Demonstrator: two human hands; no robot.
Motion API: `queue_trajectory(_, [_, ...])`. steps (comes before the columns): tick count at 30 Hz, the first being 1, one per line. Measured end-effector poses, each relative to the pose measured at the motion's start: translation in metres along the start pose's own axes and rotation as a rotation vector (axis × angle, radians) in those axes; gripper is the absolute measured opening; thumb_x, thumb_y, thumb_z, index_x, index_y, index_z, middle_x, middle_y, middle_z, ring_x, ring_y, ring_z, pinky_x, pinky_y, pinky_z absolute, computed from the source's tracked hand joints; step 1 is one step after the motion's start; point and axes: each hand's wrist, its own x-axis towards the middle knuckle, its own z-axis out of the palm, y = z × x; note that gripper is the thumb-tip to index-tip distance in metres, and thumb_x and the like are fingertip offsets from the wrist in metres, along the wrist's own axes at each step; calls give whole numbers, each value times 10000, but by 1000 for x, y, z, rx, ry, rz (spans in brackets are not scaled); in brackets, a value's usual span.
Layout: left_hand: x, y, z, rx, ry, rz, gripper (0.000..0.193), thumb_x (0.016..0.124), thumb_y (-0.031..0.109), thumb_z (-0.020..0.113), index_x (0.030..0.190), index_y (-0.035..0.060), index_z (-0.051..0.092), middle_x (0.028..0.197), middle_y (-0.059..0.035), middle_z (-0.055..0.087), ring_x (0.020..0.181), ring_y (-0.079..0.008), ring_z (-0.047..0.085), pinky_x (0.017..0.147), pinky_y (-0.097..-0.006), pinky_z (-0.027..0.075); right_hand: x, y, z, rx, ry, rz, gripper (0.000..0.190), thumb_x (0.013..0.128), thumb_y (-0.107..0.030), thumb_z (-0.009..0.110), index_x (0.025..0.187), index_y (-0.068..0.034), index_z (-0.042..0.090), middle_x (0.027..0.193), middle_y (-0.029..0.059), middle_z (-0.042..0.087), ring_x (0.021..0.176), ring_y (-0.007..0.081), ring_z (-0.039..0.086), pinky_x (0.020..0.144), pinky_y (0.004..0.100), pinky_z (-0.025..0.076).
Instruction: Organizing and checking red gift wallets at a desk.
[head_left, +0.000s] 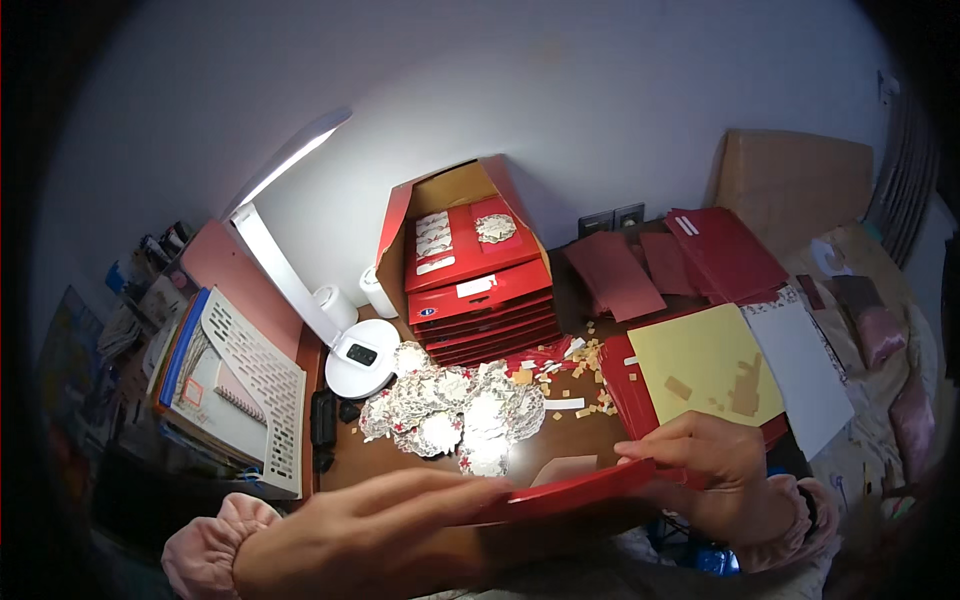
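Low in the head view, my right hand (709, 472) pinches a red paper piece (585, 484) at its right end, seen almost edge-on. My left hand (367, 525) lies flat with its fingers together, the fingertips at the red paper's left end; whether they grip it I cannot tell. A pinkish paper piece (566, 469) shows just behind the red one. Beyond my left hand lies a heap of lacy, round paper cut-outs (450, 409) with small red details. Past my right hand, a yellow sheet (705, 367) with tan bits rests on red card pieces (619, 375).
A carton (394, 217) holds stacked red packets (480, 300). Left stand a lit desk lamp (363, 358) and a white perforated file holder (255, 375). Small tan squares (589, 360) litter the brown table (585, 435). At right are dark red sheets (615, 274) and a white sheet (806, 375).
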Motion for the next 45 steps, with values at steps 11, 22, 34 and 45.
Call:
queue_trajectory(11, [4,-17,-5,102,36,-14,334,856,146,745,1169,56,673,1036,-137,680,910,-261,697,746,-352,577,5,0,2,-104,48,-17,397,775,-28,796,1163,-30,711,909,97,682,760,153,670,656,247,510])
queue_trajectory(22, [-7,-28,-47,94,39,-149,346,856,94,744,1196,58,687,963,-132,731,869,-206,727,746,-301,588,6,8,-8,-84,35,28,361,786,-25,790,1141,-22,719,925,92,689,784,138,671,694,249,522])
queue_trajectory(34, [59,-6,7,41,-6,69,233,933,199,617,1069,24,688,886,-173,697,804,-345,683,727,-402,540,6,10,0,2,38,12,346,792,-48,801,1127,-25,715,898,107,705,740,140,676,666,255,530])
queue_trajectory(45, [63,-9,24,56,24,154,160,860,106,723,999,32,752,853,-117,722,705,-243,708,639,-331,554,8,4,6,10,36,-81,317,788,-34,798,1085,22,701,908,151,719,777,186,718,666,279,569])
